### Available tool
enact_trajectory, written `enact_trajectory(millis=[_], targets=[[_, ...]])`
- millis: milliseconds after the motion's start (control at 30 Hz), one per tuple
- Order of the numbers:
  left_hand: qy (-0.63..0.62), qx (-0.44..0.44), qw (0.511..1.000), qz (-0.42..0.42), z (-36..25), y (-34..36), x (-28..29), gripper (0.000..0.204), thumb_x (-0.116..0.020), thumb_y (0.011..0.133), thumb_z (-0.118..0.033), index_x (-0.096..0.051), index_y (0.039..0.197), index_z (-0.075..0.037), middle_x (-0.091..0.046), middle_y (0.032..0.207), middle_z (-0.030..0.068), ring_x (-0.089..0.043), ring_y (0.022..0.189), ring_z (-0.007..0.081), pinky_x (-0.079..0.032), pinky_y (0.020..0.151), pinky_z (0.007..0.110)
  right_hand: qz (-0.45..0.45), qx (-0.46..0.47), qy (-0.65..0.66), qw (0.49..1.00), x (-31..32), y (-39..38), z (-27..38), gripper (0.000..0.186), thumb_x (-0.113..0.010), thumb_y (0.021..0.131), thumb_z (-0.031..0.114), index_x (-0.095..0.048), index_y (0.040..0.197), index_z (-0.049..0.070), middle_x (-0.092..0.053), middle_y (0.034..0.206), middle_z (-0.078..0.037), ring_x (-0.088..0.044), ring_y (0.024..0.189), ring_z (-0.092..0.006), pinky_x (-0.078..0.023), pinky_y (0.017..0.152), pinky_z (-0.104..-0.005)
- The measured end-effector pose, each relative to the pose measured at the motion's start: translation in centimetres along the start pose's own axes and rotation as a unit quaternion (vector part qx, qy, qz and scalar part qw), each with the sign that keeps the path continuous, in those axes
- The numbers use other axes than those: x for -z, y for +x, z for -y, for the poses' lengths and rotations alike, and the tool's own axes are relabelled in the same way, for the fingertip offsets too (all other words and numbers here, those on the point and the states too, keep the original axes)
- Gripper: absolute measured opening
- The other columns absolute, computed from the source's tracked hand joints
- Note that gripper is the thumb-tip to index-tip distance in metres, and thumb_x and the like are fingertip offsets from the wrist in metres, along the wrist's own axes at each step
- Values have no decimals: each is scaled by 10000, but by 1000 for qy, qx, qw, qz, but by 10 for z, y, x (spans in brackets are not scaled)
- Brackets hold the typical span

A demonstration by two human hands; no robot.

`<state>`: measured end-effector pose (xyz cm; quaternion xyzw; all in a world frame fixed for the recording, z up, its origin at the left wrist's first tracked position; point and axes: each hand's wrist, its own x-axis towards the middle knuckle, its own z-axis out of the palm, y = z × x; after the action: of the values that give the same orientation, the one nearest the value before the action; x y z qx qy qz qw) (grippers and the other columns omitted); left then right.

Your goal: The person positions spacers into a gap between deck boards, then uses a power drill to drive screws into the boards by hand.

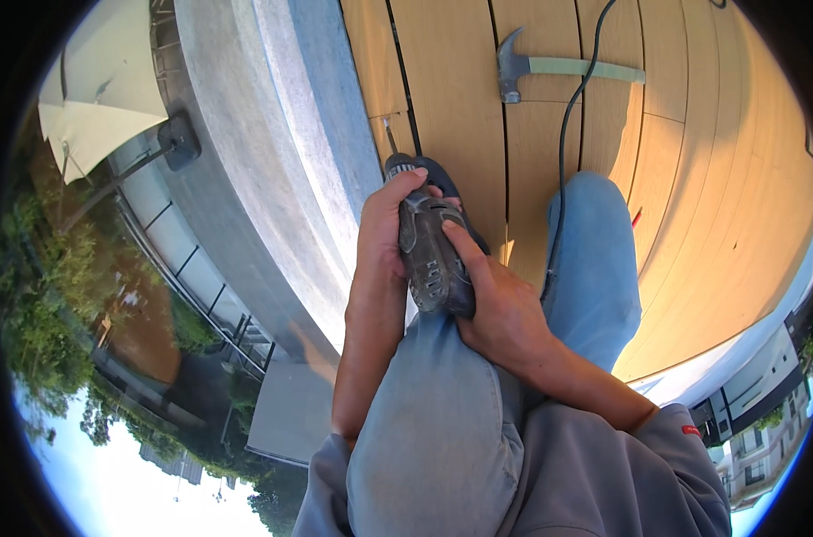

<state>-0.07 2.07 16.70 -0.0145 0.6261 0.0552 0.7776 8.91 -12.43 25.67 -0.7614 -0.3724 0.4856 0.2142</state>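
A dark power drill (pixel 429 255) points toward the top of the view, its bit (pixel 390 134) reaching to a small screw near the left edge of the wooden boards (pixel 451 72). My left hand (pixel 384 228) is closed round the drill's left side, thumb near the chuck. My right hand (pixel 496 304) grips the body from the right, index finger lying on top. A black shoe or similar dark shape is partly hidden behind the drill. My jeans-covered knee (pixel 424 394) is beneath it; whether the screw touches the bit is hard to tell.
A claw hammer (pixel 512 67) with a pale handle lies above my other knee (pixel 594 259), crossed by a black cord (pixel 568 125). A small red item (pixel 637 217) lies on the boards. Concrete steps (pixel 272 107), a railing, trees and a canopy are at left.
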Motion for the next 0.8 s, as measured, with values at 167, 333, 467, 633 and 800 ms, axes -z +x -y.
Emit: enact_trajectory(millis=[167, 333, 467, 633, 800], targets=[[9, -3, 1000, 5, -2, 2, 1, 201, -730, 861, -186, -601, 903, -37, -661, 795, 124, -718, 773, 347, -610, 766, 495, 5, -7, 7, 1000, 0, 0, 2, 887, -694, 757, 63, -345, 1564, 183, -599, 857, -175, -640, 745, -387, -538, 693, -482], [10, -7, 1000, 3, 0, 5, 1, 190, -721, 860, -182, -608, 907, -37, -662, 791, 128, -715, 766, 349, -610, 763, 496, -1, 1, 3, 1000, -2, 1, -3, 918, -699, 735, 54, -336, 1568, 184, -601, 874, -175, -643, 781, -387, -539, 711, -480], [7, 0, 1000, 6, 0, 8, 3, 181, -714, 857, -172, -611, 911, -34, -660, 788, 134, -714, 764, 352, -610, 757, 495, -2, 1, -2, 1000, -5, 1, -6, 937, -698, 720, 46, -330, 1570, 184, -607, 889, -174, -645, 809, -388, -542, 725, -481], [1, -10, 1000, 2, 2, 10, 3, 177, -709, 859, -170, -608, 921, -39, -657, 790, 137, -713, 764, 356, -609, 741, 495, -10, 9, 6, 1000, -8, 2, -10, 935, -690, 721, 39, -328, 1571, 182, -610, 893, -176, -645, 807, -390, -543, 726, -481], [24, -20, 1000, 4, 0, 12, 3, 187, -710, 856, -172, -595, 945, -53, -654, 799, 135, -713, 759, 359, -610, 721, 491, -5, 6, 11, 1000, -10, 2, -11, 938, -685, 724, 38, -318, 1576, 181, -610, 894, -177, -649, 803, -392, -543, 719, -487]])
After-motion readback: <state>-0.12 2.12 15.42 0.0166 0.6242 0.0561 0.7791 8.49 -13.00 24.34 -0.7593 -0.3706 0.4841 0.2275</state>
